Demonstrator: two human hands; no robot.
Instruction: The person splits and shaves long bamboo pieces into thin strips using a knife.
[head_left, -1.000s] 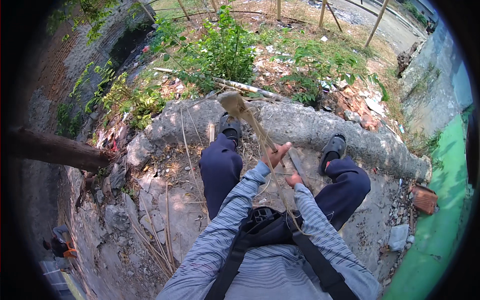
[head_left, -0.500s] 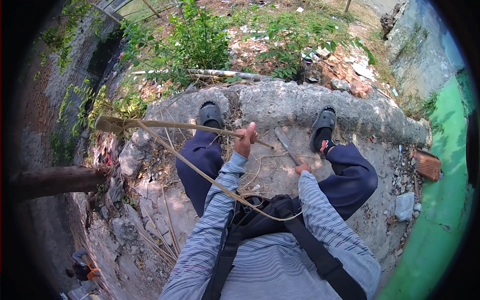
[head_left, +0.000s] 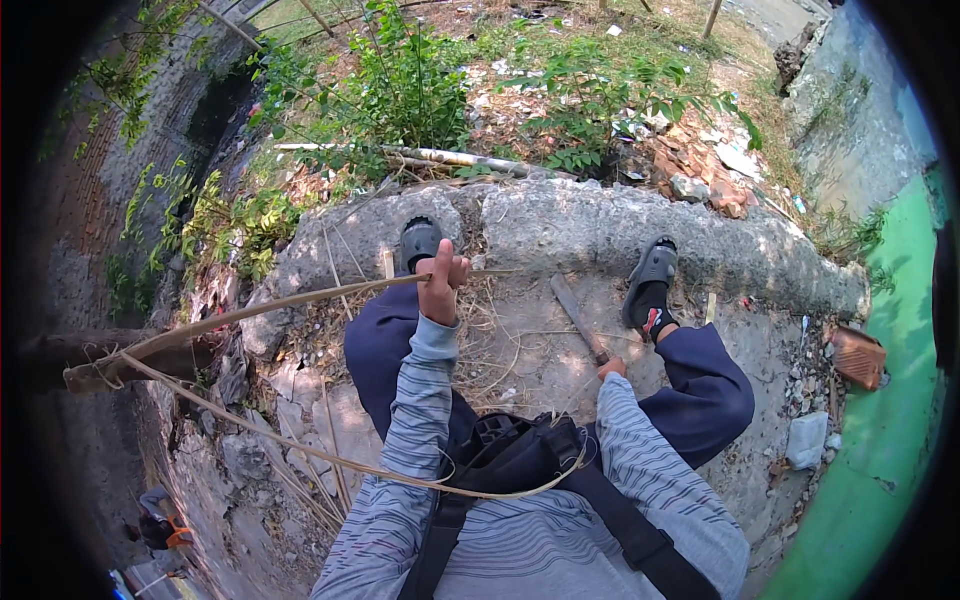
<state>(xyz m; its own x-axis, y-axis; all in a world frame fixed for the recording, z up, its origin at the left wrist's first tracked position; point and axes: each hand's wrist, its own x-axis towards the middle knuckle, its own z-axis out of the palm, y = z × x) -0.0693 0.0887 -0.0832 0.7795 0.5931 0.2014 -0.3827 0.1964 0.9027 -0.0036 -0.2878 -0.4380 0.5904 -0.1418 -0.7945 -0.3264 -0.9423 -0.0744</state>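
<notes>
My left hand (head_left: 440, 285) is closed around a long, thin bamboo strip (head_left: 250, 312) with its thumb up, in front of my left shoe. The strip runs out to the left, and a short tip pokes out to the right of the fist. From its left end, a thinner split length (head_left: 330, 458) bends back across my left sleeve and curls at my lap. Low between my knees, my right hand (head_left: 612, 369) grips the handle of a machete (head_left: 575, 308). Its blade points forward and slightly left, close to the ground.
A rough concrete ledge (head_left: 600, 225) runs across beneath my shoes, with shrubs (head_left: 410, 90) and rubble beyond. Loose fibre strips litter the ground between my feet. A tree trunk (head_left: 120, 355) lies left; a green surface (head_left: 850, 480) and a brown broken block (head_left: 858, 357) are right. Someone (head_left: 160, 520) is at lower left.
My left hand has moved left, and the bamboo strip's left end has swung farther left and nearer to me. My right hand and the machete have barely moved.
</notes>
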